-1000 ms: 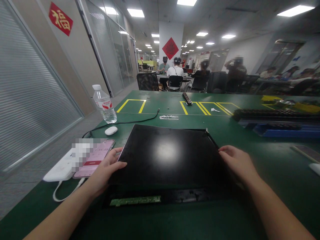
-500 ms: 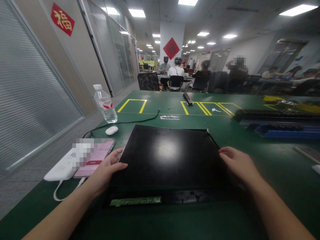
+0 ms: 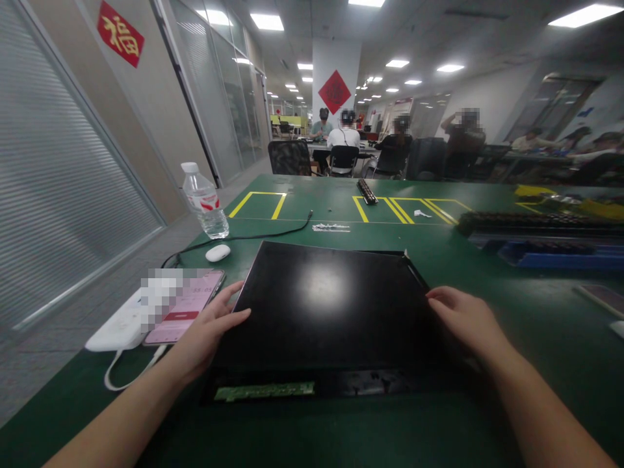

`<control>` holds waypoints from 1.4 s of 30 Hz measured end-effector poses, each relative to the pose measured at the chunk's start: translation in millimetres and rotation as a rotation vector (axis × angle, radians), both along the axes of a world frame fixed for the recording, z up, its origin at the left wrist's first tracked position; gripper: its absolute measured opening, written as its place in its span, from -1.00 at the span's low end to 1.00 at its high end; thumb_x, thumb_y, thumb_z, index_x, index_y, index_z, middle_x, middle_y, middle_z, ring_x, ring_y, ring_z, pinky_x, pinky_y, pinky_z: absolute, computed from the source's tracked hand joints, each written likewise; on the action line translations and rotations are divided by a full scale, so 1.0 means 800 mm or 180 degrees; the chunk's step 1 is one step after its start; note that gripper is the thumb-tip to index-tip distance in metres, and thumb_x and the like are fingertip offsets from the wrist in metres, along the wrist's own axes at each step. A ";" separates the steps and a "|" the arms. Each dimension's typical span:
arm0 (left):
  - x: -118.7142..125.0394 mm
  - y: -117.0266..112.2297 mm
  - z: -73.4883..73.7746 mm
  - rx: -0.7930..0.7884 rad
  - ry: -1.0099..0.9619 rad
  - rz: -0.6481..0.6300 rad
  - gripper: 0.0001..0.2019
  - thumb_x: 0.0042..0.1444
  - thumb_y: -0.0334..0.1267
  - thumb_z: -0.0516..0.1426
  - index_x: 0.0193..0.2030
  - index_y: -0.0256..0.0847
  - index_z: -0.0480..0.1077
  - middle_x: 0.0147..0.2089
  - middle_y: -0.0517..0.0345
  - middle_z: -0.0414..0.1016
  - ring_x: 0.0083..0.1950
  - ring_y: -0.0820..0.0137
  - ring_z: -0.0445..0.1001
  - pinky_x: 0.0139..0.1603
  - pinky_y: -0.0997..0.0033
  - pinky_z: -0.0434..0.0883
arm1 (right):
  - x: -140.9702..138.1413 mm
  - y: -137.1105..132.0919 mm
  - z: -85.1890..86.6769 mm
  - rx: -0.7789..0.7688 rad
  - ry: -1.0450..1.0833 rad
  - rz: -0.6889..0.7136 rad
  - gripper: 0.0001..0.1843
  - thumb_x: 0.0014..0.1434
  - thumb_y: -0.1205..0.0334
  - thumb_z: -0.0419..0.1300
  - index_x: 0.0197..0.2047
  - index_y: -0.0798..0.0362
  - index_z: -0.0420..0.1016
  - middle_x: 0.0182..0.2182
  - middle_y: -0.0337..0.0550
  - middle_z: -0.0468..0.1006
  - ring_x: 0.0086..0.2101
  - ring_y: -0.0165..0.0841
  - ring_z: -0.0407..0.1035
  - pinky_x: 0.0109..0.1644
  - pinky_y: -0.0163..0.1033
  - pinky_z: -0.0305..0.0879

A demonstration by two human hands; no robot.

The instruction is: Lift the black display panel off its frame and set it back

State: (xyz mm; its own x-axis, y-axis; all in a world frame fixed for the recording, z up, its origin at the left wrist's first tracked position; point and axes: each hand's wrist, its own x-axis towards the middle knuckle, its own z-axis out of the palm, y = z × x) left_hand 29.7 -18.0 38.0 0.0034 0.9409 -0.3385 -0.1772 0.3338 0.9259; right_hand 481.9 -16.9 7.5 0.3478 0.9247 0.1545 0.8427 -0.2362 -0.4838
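The clearest text is the single gold Chinese character 福 on a red diamond-shaped sign (image 3: 120, 34) fixed to the beige wall (image 3: 160, 117) at left. A second red diamond (image 3: 335, 91), on the white pillar (image 3: 324, 58), carries darker strokes too blurred to read. On the pink screen of the phone (image 3: 195, 302), large digits seem to read 55:05, the last one soft, with pixelation over the area to their left. The clear plastic bottle (image 3: 205, 205) bears a white label with a bold red mark; its brand cannot be made out.
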 end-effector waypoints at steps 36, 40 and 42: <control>-0.062 0.046 -0.080 0.1719 0.3417 -0.0793 -0.55 0.31 0.00 0.08 0.17 -0.16 0.60 0.37 -0.13 0.46 0.41 -0.04 0.42 0.46 -0.17 0.31 | 0.005 0.002 0.000 -0.0181 0.0125 -0.0034 -0.68 0.10 -0.05 0.18 -0.28 -0.13 0.70 -0.30 -0.14 0.74 -0.25 -0.14 0.61 -0.20 -0.11 0.41; -0.064 0.050 -0.087 0.1862 0.3520 -0.0795 -0.60 0.33 -0.09 0.05 0.11 -0.15 0.61 0.33 -0.12 0.46 0.40 -0.01 0.42 0.47 -0.16 0.31 | 0.001 0.001 0.001 -0.0163 0.0049 -0.0109 -0.68 0.10 -0.04 0.16 -0.28 -0.13 0.71 -0.28 -0.15 0.74 -0.22 -0.13 0.60 -0.14 -0.09 0.42; -0.064 0.051 -0.089 0.1918 0.3551 -0.0797 -0.61 0.34 -0.12 0.03 0.11 -0.16 0.61 0.33 -0.12 0.45 0.39 0.00 0.41 0.48 -0.17 0.30 | 0.001 0.001 0.000 -0.0159 0.0029 -0.0126 -0.67 0.10 -0.05 0.15 -0.28 -0.13 0.71 -0.29 -0.15 0.74 -0.23 -0.13 0.60 -0.14 -0.09 0.42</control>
State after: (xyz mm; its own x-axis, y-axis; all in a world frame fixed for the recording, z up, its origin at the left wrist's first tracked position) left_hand -21.2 22.5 -33.3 0.1927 0.9602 0.2023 0.7908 -0.2740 0.5473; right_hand 482.6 -15.9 7.8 0.3854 0.9167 0.1052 0.8278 -0.2932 -0.4783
